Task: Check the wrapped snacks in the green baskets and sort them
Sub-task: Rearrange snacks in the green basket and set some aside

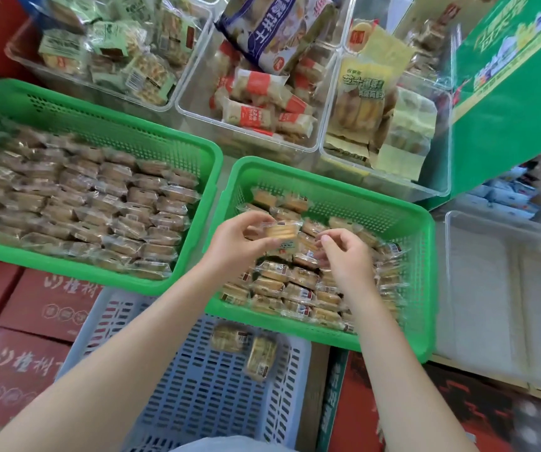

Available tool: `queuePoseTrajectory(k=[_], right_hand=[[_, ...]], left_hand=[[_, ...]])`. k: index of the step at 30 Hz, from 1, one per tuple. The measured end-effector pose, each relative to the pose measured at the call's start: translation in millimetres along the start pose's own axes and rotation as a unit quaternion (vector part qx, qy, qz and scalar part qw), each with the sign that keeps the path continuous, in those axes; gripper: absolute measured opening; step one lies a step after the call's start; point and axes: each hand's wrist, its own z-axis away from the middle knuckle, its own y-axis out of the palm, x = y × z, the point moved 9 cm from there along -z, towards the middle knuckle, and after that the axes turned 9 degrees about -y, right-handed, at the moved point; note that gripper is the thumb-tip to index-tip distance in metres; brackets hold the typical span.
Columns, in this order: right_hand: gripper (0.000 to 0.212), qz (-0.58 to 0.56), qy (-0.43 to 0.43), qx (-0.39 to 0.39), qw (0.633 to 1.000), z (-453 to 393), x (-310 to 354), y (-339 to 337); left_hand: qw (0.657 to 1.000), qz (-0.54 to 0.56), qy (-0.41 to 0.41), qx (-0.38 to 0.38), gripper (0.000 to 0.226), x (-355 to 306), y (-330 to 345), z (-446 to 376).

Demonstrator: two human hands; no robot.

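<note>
Two green baskets stand side by side. The left green basket [178, 132] is packed with neat rows of wrapped snacks [99, 203]. The right green basket [422, 256] holds a looser pile of the same snacks [295, 288]. My left hand [240, 239] pinches one wrapped snack [282, 231] above the right basket. My right hand [347, 256] hovers just right of it with fingers loosely curled, holding nothing that I can see.
A pale blue basket [197, 386] in front of me holds two wrapped snacks [246, 347]. Clear bins [256, 93] of other packaged snacks stand behind. Red cartons [18, 360] lie at the left, a green box [507, 109] at the right, an empty clear bin [491, 288] beside it.
</note>
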Motion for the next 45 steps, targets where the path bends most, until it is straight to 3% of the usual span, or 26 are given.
queuePoseTrajectory(k=[4, 10, 15, 24, 28, 34, 41, 45], right_hand=[[0.015, 0.071, -0.03, 0.053, 0.996, -18, -1, 12], [0.034, 0.248, -0.05, 0.238, 0.938, -23, -5, 60], [0.045, 0.287, -0.01, 0.252, 0.924, -17, -19, 63], [0.059, 0.374, -0.039, 0.272, 0.886, -9, -24, 61], [0.061, 0.387, -0.03, 0.274, 0.88, -13, -23, 61], [0.07, 0.42, -0.031, 0.292, 0.858, -14, -17, 57], [0.076, 0.426, -0.034, 0.327, 0.843, -10, -14, 51], [0.079, 0.434, -0.039, 0.334, 0.836, -9, -12, 50]], left_hand=[[0.993, -0.113, 0.018, 0.01, 0.038, 13, 6, -9], [0.994, -0.103, -0.017, -0.036, 0.033, 34, -3, -11], [0.995, -0.093, -0.01, -0.019, 0.032, 36, -5, -4], [0.997, -0.078, -0.009, -0.02, 0.037, 40, -5, 0], [0.997, -0.072, 0.029, -0.022, 0.04, 31, 0, 5], [0.968, -0.222, 0.115, -0.007, 0.04, 18, 21, 7], [0.951, -0.272, 0.145, 0.01, 0.041, 6, 48, 3], [0.959, -0.241, 0.149, 0.016, 0.041, 5, 46, 3]])
